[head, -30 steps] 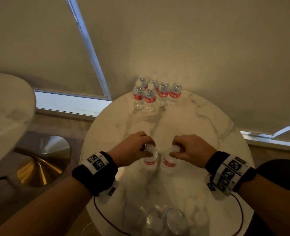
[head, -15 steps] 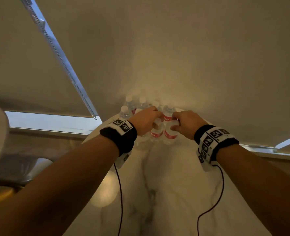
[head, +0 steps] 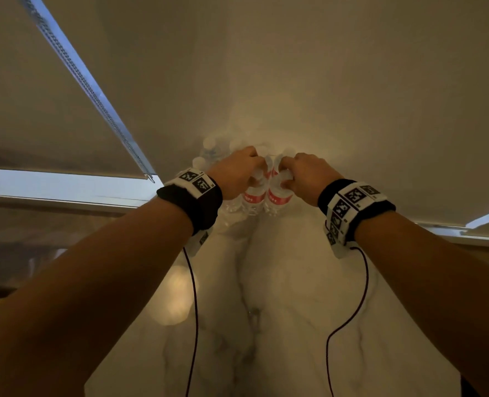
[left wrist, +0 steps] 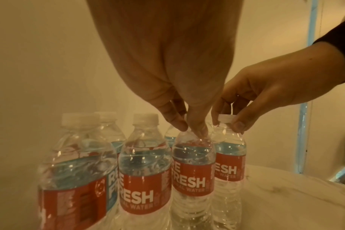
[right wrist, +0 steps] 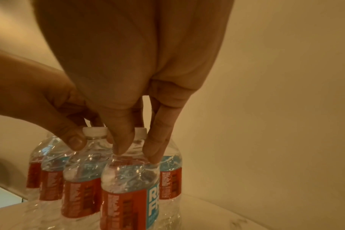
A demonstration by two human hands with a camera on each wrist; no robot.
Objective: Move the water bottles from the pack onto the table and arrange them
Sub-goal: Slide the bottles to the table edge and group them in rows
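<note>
Each hand's fingers [left wrist: 179, 123] [right wrist: 120, 140] pinch a bottle neck, hiding both caps; the rear bottles [head: 209, 151] blur into glare.

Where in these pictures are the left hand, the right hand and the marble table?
left hand [head: 239, 173]: head view, on its back.
right hand [head: 309, 174]: head view, on its back.
table [head: 280, 282]: head view, bare marble top between the forearms.

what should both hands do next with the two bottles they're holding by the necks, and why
Probably let go and lift straight up. The left hand and the right hand each pinch a clear plastic red-labelled water bottle at the neck. Both bottles appear to stand upright on the white marble table, tight against the cluster of bottles already there.
</note>
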